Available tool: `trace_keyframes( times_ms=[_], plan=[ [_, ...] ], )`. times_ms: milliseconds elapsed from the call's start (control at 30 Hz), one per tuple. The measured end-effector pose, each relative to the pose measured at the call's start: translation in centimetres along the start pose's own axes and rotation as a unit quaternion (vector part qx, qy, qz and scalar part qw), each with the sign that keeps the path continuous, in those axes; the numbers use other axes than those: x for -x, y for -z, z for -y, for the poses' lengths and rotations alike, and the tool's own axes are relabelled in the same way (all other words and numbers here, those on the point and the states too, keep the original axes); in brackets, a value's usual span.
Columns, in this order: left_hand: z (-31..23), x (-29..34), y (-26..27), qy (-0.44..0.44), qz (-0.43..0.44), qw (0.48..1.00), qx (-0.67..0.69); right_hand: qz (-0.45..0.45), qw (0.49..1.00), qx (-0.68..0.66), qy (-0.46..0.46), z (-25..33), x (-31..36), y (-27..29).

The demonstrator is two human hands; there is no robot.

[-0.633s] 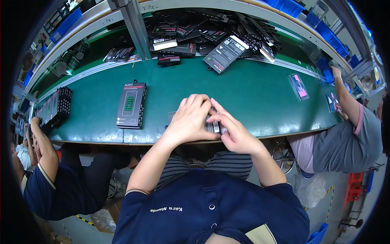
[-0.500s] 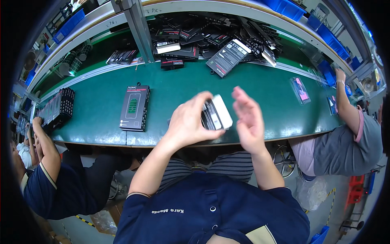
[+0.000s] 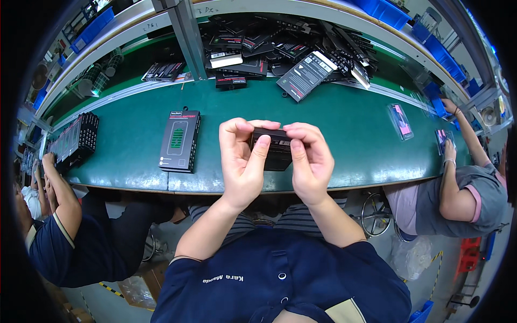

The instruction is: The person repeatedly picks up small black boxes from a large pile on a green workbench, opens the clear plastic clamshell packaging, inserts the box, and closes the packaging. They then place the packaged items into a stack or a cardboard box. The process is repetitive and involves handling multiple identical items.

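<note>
A small black cardboard box point(image 3: 278, 159) is held between both hands above the near edge of the green table. My left hand point(image 3: 242, 161) grips its left end, thumb on the near face and fingers along the top. On the opposite end, my right hand point(image 3: 311, 160) pinches the box the same way, with fingertips of both hands nearly meeting over the top edge. Most of the box's sides are covered by my fingers. To the left, a black box with a green battery picture point(image 3: 179, 141) lies flat on the table.
Behind, black boxes point(image 3: 253, 51) are heaped under the shelf, with one grey-black box point(image 3: 307, 76) at the front. A stack of boxes point(image 3: 78, 141) stands far left beside a co-worker's hand. Clear packs point(image 3: 400, 121) lie to the right, near another person's arms point(image 3: 467, 141).
The box has turned from showing a white end to a dark face. My right hand, apart from it before, has closed on it. The right-hand co-worker's arms have shifted.
</note>
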State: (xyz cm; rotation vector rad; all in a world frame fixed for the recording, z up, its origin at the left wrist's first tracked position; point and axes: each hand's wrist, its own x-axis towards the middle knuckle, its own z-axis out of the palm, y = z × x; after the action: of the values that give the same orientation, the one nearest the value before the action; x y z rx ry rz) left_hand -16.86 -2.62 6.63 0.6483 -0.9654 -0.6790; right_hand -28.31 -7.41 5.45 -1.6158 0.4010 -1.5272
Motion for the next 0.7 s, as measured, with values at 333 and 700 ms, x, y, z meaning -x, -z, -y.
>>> trace_keyframes(
  times_ms=[333,700],
  plan=[
    [2.3,0.0,2.3,-0.126,0.026,0.973,-0.19,0.005,0.993,-0.112,-0.028,-2.2,1.0,-0.1],
    [-1.4,-0.1,7.7,0.126,-0.015,0.952,-0.278,0.363,0.866,0.179,0.294,-3.3,-2.6,1.4]
  ],
)
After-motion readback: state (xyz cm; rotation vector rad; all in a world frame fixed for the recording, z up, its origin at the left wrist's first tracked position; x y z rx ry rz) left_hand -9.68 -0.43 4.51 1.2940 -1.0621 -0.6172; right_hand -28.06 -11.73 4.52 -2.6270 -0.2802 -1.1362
